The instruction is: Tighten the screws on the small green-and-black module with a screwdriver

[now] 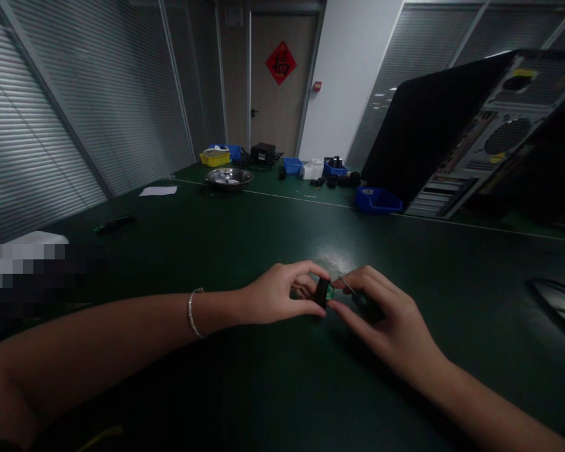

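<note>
Left hand (pixel 277 294) pinches a small black part (pixel 321 293) between thumb & fingertips, gripping its left side. Right hand (pixel 398 314) is closed round a dark tool (pixel 368 306) w/ thin metal shaft, prob. a screwdriver; its thumb & index tips sit at the green board (pixel 330 292) on the part's right face. Can't tell if they pinch the board or just touch it. Hands near each other, only the part btwn them, held up over the near-middle of the green table (pixel 263 389).

Handling (my guess): part looks v. light & stiff, casing prob. smooth plastic, so could slip if squeezed at a corner. Board likely the fragile bit: best held by its edges, not on the face. Casing's top & bottom edges = safest hold, approx. where the L thumb & fingers are.

Elsewhere: metal bowl (pixel 228 186) far, L of centre; blue bin (pixel 377 203) far R, by a computer tower (pixel 445 129); white paper (pixel 158 191) far L.
</note>
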Demonstrator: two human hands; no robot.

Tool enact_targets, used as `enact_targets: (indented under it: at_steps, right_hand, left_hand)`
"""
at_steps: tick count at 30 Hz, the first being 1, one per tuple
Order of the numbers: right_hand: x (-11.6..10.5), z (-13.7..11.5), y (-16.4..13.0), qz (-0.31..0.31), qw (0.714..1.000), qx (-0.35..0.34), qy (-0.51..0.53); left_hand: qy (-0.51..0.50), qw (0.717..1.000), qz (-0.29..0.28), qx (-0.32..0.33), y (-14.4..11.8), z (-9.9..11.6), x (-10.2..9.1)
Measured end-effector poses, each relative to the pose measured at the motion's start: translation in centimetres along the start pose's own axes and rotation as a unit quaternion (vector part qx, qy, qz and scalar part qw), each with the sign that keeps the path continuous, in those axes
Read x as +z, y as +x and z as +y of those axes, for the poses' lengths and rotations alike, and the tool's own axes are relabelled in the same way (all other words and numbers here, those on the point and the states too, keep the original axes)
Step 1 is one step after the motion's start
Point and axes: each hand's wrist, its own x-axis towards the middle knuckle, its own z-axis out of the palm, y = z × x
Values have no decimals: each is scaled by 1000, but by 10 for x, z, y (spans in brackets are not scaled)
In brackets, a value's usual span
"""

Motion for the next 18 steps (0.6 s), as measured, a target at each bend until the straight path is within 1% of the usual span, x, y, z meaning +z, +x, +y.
enact_targets:
  at_steps: [5,9,18]
  right_hand:
    - [1,-1,0,-4,1000,5,2]
    - [2,-2,-1,-7,1000,-5,15]
    - [3,-2,0,-25,999,2,26]
  left_hand:
    - [23,1000,4,14,-1,4,1]
    - [52,998,7,20,-2,5,1]
    - [27,1000,13,8,-2,2,3]
